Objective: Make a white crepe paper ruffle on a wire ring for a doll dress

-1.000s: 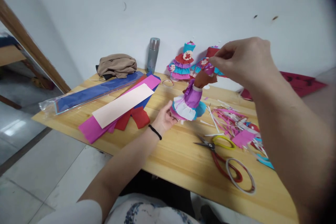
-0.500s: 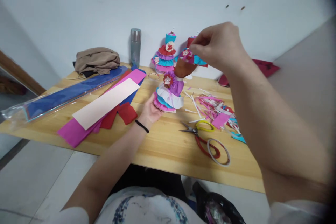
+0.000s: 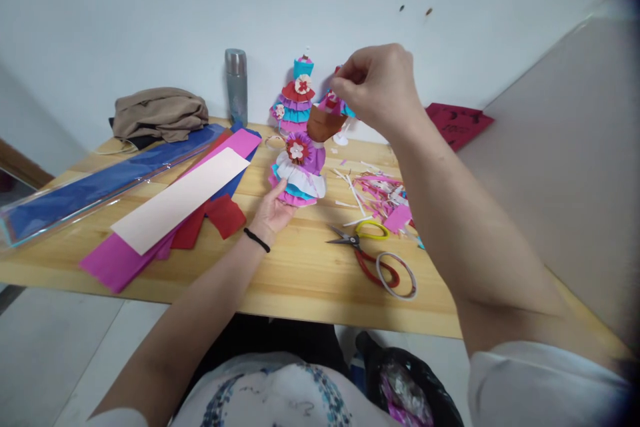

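Note:
A small crepe-paper dress (image 3: 303, 173) has a brown top, a purple waist with a red and white flower, and white, blue and pink ruffles. My left hand (image 3: 274, 213), with a black band on its wrist, is closed on the skirt's lower left edge, and the dress tilts to the right. Above the brown top, my right hand (image 3: 375, 83) is raised in a pinch; what its fingertips hold is too small or hidden to make out. Behind stand a tiered paper dress (image 3: 297, 103) and a second one partly hidden by my right hand.
Scissors (image 3: 354, 240) and a tape roll (image 3: 397, 293) lie on the table's (image 3: 290, 280) right side, near paper scraps (image 3: 380, 190). Crepe-paper strips (image 3: 183, 193), a brown cloth (image 3: 160, 113) and a flask (image 3: 237, 83) are at left. A black bag (image 3: 415, 373) is below.
The camera view has shifted rightward, so the scene sits further left. The dress's flower now faces me more. My left hand still holds the skirt, and my right hand stays pinched above it.

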Demonstrator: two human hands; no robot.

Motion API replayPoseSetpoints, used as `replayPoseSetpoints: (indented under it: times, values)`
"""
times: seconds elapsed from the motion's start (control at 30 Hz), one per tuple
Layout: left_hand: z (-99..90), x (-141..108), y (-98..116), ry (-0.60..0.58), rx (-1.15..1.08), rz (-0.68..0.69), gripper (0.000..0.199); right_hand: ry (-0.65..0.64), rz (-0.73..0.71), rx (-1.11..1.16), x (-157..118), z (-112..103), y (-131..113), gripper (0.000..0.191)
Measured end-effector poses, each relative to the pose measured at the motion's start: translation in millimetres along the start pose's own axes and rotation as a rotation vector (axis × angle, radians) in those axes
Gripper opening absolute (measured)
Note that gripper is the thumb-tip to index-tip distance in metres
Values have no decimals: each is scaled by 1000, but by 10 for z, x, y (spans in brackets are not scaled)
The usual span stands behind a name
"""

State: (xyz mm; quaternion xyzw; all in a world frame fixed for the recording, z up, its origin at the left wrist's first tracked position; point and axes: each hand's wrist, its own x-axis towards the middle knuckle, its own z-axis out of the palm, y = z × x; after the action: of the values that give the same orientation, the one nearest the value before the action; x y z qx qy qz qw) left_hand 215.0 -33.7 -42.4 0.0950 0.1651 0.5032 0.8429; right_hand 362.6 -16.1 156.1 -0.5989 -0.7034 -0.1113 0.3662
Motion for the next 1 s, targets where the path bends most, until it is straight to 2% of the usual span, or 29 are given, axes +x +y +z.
replayPoseSetpoints:
  times: [0.27,0.4,0.57,0.83,1.0]
  values:
    - [54,-27,-20,75,15,-20,29,-9,30,31,7,55,19,20]
    - [45,-16,-40,65,11,20,25,19,54,17,8,91,40,16]
    - [40,-26,-94,67,33,-10,20,74,149,-35,-13,149,19,19]
    - [103,-47,-132,20,77,97,54,153,128,-4,-47,200,-46,20]
    - [71,5,-120,21,113,150,59,139,114,9,-20,217,-69,15]
